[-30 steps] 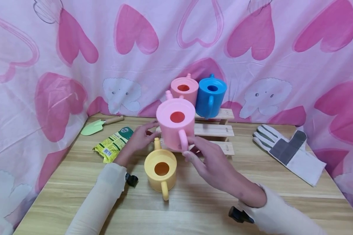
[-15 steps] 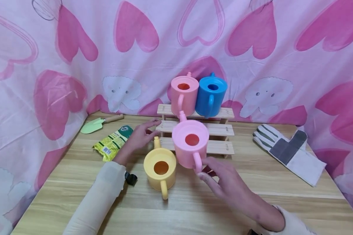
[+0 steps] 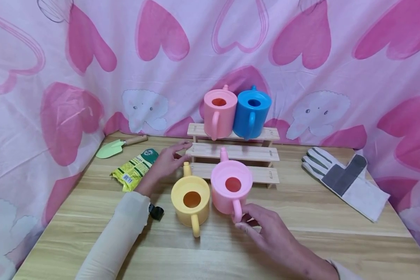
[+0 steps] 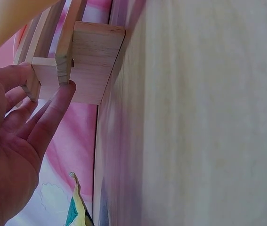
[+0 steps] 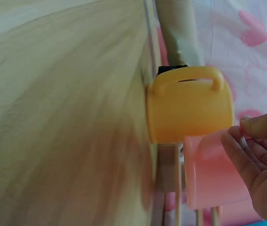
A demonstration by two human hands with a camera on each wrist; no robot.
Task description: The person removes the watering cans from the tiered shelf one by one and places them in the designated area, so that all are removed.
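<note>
We note right fingers [image 3: 253,212] pinching pink watering can [image 3: 222,200] by its handle [image 3: 237,212], beside yellow can [image 3: 183,210]; spread left fingers [image 4: 53,117] touching wooden stand [image 3: 246,152].

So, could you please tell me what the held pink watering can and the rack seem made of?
Pink watering can: probably plastic, satin-smooth, judging by its even colour and soft sheen. Rack: apparently unpainted wood, with grain showing on its pale boards.

An upright pink watering can [image 3: 227,199] is raised near a three-step wooden rack [image 3: 253,153], spout [image 3: 223,155] pointing toward it.
</note>
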